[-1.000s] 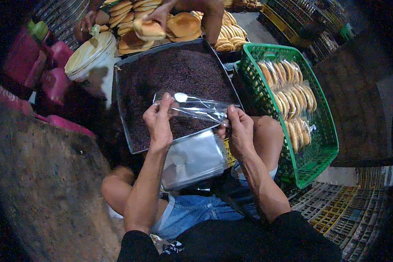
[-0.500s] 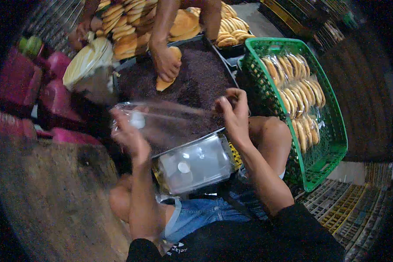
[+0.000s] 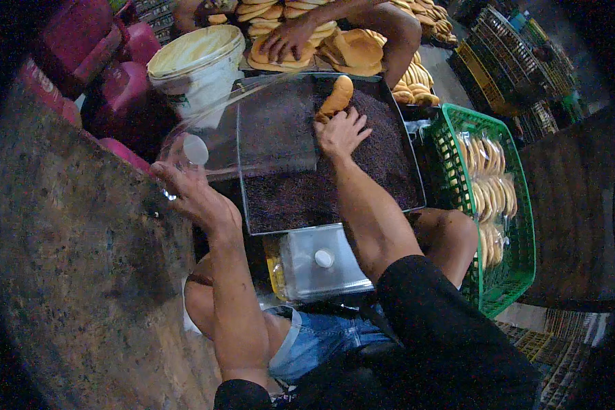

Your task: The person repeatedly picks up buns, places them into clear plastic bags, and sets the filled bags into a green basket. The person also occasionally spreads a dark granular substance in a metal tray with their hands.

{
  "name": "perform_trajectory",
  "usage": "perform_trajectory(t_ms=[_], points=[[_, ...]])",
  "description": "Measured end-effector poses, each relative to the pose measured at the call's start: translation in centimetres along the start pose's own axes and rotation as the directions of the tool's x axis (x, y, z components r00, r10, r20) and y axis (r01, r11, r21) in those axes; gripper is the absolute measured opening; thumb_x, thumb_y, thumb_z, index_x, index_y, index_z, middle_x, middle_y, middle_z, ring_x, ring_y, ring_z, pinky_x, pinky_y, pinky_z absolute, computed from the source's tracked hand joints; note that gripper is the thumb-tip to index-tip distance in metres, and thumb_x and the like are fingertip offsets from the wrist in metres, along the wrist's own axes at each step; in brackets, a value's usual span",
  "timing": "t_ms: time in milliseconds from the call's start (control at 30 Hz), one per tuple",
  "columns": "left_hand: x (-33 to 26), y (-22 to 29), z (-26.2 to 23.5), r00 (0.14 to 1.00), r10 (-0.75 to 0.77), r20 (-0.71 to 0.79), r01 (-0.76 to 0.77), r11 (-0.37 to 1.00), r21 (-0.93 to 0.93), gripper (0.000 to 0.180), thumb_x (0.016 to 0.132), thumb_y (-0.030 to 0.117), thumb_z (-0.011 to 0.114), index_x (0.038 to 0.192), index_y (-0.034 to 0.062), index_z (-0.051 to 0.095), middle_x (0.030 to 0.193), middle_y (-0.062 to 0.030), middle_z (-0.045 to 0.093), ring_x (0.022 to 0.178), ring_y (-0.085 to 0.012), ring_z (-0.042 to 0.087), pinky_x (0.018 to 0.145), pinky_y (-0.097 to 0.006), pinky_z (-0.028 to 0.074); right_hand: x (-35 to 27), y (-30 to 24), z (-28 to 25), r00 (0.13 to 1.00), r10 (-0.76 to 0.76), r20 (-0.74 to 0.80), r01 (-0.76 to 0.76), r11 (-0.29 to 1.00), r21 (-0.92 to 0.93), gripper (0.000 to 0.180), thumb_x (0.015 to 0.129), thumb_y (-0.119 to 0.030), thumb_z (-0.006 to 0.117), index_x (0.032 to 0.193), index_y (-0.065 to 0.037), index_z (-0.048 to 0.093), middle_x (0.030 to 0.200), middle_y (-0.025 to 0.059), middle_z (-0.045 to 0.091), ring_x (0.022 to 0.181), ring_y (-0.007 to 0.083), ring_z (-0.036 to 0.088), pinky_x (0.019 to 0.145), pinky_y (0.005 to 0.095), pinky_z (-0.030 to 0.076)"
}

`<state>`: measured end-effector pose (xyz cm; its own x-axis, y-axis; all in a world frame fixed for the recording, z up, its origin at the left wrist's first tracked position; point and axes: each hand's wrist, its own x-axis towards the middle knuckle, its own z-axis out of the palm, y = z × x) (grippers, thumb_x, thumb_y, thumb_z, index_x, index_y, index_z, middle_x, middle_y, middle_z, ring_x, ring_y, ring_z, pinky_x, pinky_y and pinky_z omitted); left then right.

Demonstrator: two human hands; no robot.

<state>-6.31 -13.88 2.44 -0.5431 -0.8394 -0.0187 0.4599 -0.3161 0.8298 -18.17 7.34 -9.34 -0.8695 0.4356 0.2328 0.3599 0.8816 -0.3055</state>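
Note:
My left hand (image 3: 201,198) pinches the edge of a clear plastic bag (image 3: 273,147), which stretches over the tray and bears a round white label (image 3: 196,149). My right hand (image 3: 344,133) reaches over the tray with fingers spread, its thumb side at the near end of a golden elongated bun (image 3: 337,96). That bun lies at the far part of a shallow metal tray (image 3: 420,179) filled with dark brown granules (image 3: 280,201). A stack of flat clear bags (image 3: 328,270) with a white round label rests by my lap, against the tray's near side.
Opposite, a co-worker's hand (image 3: 290,41) rests on piled bread (image 3: 352,51). A white bucket (image 3: 198,75) smeared with cream stands at the tray's far left. On the right is a green crate (image 3: 502,287) with bagged buns (image 3: 492,198). Pink plastic stools (image 3: 123,82) stand left.
My right hand has left the bag and moved forward to the bun. The co-worker's hand has let go of that bun and moved back to the bread. My left hand keeps the bag.

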Motion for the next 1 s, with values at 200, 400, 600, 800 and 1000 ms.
perform_trajectory(t_ms=[200, 400, 600, 800, 1000], points=[[2.3, -2.1, -3.9, 0.977, 0.207, 0.053, -0.214, 0.949, 0.231, 0.070, 0.099, 0.050, 0.054, 0.143, -0.0012, 0.037, 0.141, -0.0212, 0.048, 0.130, -0.0264, 0.049, 0.111, -0.042, 0.039, -1.0, 9.9, -7.2, 0.978, -0.187, 0.087, 0.120, 0.859, 0.497, 0.039, 0.084, -0.029, 0.068, 0.109, 0.001, 0.068, 0.089, 0.0131, 0.072, 0.085, 0.0223, 0.069, 0.086, 0.0390, 0.050], [-0.9, -1.1, -1.5, 0.998, -0.001, 0.062, -0.004, 0.997, 0.076, 0.070, 0.100, 0.054, 0.048, 0.132, -0.0083, 0.048, 0.132, -0.0220, 0.056, 0.126, -0.0258, 0.052, 0.108, -0.037, 0.040, -9.7, 14.2, -9.9, 0.956, -0.191, 0.224, 0.077, 0.897, 0.435, 0.029, 0.086, -0.016, 0.066, 0.110, -0.001, 0.064, 0.098, 0.0199, 0.070, 0.096, 0.0365, 0.066, 0.085, 0.0386, 0.052], [-1.9, -4.0, -0.6, 0.995, -0.082, 0.055, 0.072, 0.984, 0.164, 0.064, 0.104, 0.050, 0.043, 0.121, -0.0096, 0.057, 0.127, -0.0188, 0.061, 0.116, -0.0227, 0.058, 0.102, -0.036, 0.043, -7.7, 16.4, -15.5, 0.911, -0.246, 0.331, -0.141, 0.569, 0.810, 0.044, 0.092, -0.019, 0.065, 0.130, -0.003, 0.053, 0.118, 0.0107, 0.063, 0.106, 0.0212, 0.061, 0.093, 0.0345, 0.048], [-6.3, -5.3, 0.9, 0.933, -0.100, 0.345, -0.005, 0.957, 0.292, 0.062, 0.105, 0.048, 0.040, 0.108, -0.0073, 0.067, 0.124, -0.0166, 0.064, 0.118, -0.0244, 0.058, 0.104, -0.037, 0.043, -7.3, 18.1, -25.2, 0.886, -0.227, 0.404, -0.371, 0.173, 0.912, 0.052, 0.090, -0.021, 0.060, 0.137, -0.003, 0.047, 0.124, 0.0157, 0.061, 0.108, 0.0240, 0.060, 0.089, 0.0342, 0.050], [-11.7, -6.4, -0.8, 0.648, -0.322, 0.690, 0.289, 0.942, 0.169, 0.062, 0.105, 0.050, 0.036, 0.144, 0.0029, 0.039, 0.144, -0.0155, 0.048, 0.122, -0.0253, 0.056, 0.101, -0.038, 0.046, -7.0, 14.3, -21.7, 0.901, -0.299, 0.314, -0.231, 0.280, 0.932, 0.051, 0.092, -0.022, 0.062, 0.135, 0.001, 0.048, 0.118, 0.0135, 0.063, 0.103, 0.0175, 0.061, 0.090, 0.0302, 0.048]])
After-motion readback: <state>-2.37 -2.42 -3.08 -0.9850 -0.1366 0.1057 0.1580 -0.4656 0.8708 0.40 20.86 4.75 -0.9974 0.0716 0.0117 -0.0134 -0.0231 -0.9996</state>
